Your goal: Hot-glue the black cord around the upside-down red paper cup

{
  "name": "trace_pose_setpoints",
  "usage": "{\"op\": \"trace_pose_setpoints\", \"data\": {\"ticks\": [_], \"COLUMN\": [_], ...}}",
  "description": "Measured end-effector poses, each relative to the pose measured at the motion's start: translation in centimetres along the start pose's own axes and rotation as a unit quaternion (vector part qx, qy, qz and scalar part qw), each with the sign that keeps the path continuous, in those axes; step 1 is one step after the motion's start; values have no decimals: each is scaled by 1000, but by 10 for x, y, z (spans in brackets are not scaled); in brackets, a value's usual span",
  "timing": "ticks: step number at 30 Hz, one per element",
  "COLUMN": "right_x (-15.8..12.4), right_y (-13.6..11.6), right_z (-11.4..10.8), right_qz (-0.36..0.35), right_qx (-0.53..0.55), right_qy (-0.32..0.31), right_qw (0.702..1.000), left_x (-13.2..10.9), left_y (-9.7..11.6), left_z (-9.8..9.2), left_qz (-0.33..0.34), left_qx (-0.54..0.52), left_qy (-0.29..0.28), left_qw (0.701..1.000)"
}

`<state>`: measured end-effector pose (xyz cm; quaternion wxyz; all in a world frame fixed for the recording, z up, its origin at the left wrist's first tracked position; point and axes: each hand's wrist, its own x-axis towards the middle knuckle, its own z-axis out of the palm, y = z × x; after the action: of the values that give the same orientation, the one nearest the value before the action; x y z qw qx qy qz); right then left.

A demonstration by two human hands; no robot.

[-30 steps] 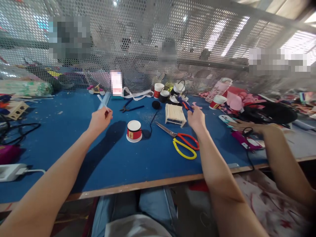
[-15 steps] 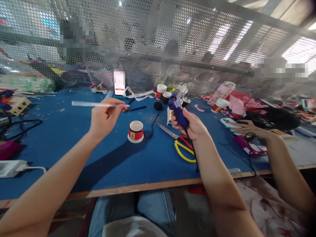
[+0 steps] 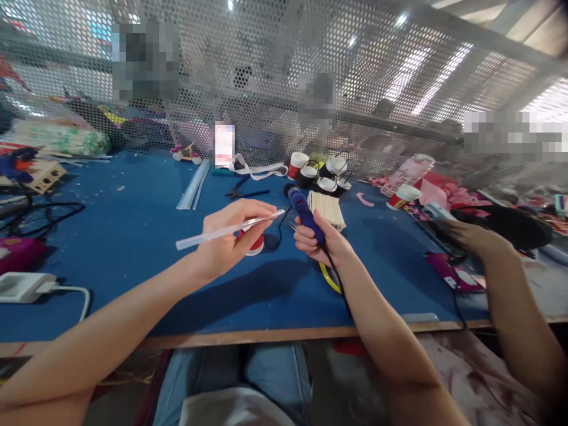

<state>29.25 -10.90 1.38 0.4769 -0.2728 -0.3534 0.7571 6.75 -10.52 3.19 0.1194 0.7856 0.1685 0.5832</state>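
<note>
My left hand (image 3: pixel 233 236) pinches a translucent glue stick (image 3: pixel 190 240), whose tip points right toward the glue gun. In my right hand (image 3: pixel 326 239) is a blue glue gun (image 3: pixel 306 214), gripped round its body, with a black cord (image 3: pixel 335 275) running down over the table edge. The stick's tip and the gun are close but apart. Behind my left hand a red paper cup (image 3: pixel 255 245) is mostly covered. Scissors show only a yellow handle (image 3: pixel 331 279) beneath my right hand. A bundle of pale wooden sticks (image 3: pixel 326 208) lies just behind the gun.
Several cups (image 3: pixel 298 164) with black loops stand at the back, near a lit phone (image 3: pixel 224 145). Spare glue sticks (image 3: pixel 194 186) and dark pliers (image 3: pixel 248 192) lie farther left. At right, another person's hand (image 3: pixel 481 236) holds a phone (image 3: pixel 437 213). A white power strip (image 3: pixel 24 287) sits left.
My left hand has moved right and down with the glue stick, now in front of the cup. The glue gun has tilted and come closer to it. The other person's phone is lifted.
</note>
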Motion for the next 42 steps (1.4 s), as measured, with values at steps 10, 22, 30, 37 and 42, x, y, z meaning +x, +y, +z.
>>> {"op": "trace_pose_setpoints", "data": {"ticks": [10,22,30,37,42], "right_x": [2,-2,-4,-7,-11], "right_y": [5,16,10,8,4], "right_z": [2,5,-1,-8,-7], "right_qz": [-3,-118,-175,-202,-203], "right_qx": [-26,-161,-188,-197,-238], "right_qy": [9,89,101,57,47], "right_qw": [1000,976,961,958,949], "left_x": [11,-6,-6,-12,-14], "left_y": [1,-9,9,14,15], "left_z": [13,20,18,19,20], "left_qz": [36,-43,-312,-343,-346], "left_qx": [35,-26,-210,-232,-223], "left_qy": [22,14,-231,-415,-441], "left_qw": [998,999,898,810,797]}}
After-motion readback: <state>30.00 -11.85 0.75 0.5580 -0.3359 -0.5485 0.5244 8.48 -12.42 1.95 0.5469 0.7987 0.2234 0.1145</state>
